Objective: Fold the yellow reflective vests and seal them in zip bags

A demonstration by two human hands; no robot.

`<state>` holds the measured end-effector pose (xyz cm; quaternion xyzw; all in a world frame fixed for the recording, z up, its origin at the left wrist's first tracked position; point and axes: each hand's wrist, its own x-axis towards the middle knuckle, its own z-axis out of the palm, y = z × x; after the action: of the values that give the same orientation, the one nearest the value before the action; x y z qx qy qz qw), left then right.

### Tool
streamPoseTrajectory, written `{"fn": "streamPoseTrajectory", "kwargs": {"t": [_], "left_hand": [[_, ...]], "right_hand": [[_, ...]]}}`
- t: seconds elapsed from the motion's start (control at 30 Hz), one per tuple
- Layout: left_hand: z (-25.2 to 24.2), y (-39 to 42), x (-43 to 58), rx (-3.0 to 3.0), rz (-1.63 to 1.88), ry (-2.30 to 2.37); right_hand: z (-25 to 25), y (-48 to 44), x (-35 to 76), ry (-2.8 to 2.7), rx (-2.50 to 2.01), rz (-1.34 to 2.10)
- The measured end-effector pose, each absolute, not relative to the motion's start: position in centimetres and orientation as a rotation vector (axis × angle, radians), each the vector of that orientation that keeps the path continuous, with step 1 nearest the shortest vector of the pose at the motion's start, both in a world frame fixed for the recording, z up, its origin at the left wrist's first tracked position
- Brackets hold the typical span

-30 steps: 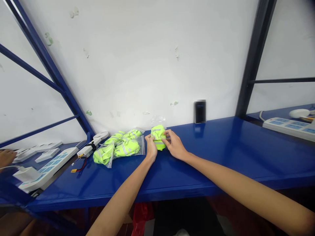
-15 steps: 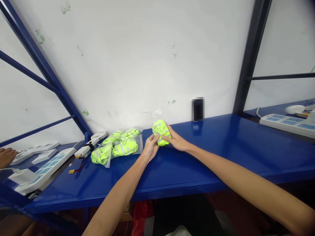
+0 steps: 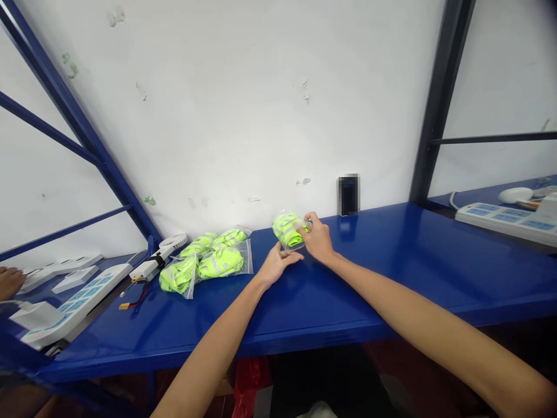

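Note:
A clear plastic bag with a folded fluorescent yellow-green reflective vest [image 3: 286, 229] is held above the blue table [image 3: 348, 278]. My left hand [image 3: 276, 264] supports it from below, its thumb stretched out to the right and its fingers partly hidden under the bag. My right hand [image 3: 319, 239] is closed on the bag's right edge, thumb and fingers pinching the plastic. To the left lie several similar bagged vests [image 3: 221, 262], grouped together on the table.
Behind the bags are a small white fan [image 3: 174, 240] and a white device with a yellow-ended cable [image 3: 138, 295]. Power strips [image 3: 82, 302] lie left and right. A dark pixelated object [image 3: 348, 196] stands by the wall. Another person's hand [image 3: 11, 281] is at far left.
The bagged vest has turned and tipped in my hands. My right hand has shifted to pinch its right edge, and my left hand has slid lower beneath it with the thumb extended.

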<state>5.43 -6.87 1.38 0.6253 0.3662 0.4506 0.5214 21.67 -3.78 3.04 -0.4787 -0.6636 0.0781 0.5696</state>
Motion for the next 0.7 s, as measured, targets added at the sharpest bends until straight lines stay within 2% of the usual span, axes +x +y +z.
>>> {"fn": "streamPoseTrajectory", "kwargs": {"t": [0.1, 0.27, 0.37, 0.47, 0.6, 0.7], "left_hand": [[1.1, -6.9, 5.9, 1.773, 1.024, 1.134], [1.1, -6.9, 5.6, 1.879, 1.170, 1.500], [1.3, -6.9, 4.7, 1.923, 1.271, 1.627], [1.5, -6.7, 3.9, 1.974, 1.313, 1.623], [1.4, -6.5, 3.5, 2.050, 1.303, 1.454], [1.4, -6.6, 3.9, 2.051, 1.312, 1.372]], "right_hand": [[3.1, -4.0, 21.9, -1.635, -1.151, 0.163], [3.8, -5.2, 22.4, -1.824, -1.075, 0.296], [4.0, -5.4, 22.4, -1.935, -1.163, 0.145], [3.7, -5.1, 22.3, -2.004, -1.183, 0.020], [3.1, -4.4, 22.4, -2.107, -1.035, 0.109], [3.1, -4.1, 22.3, -2.093, -1.143, 0.154]]}}
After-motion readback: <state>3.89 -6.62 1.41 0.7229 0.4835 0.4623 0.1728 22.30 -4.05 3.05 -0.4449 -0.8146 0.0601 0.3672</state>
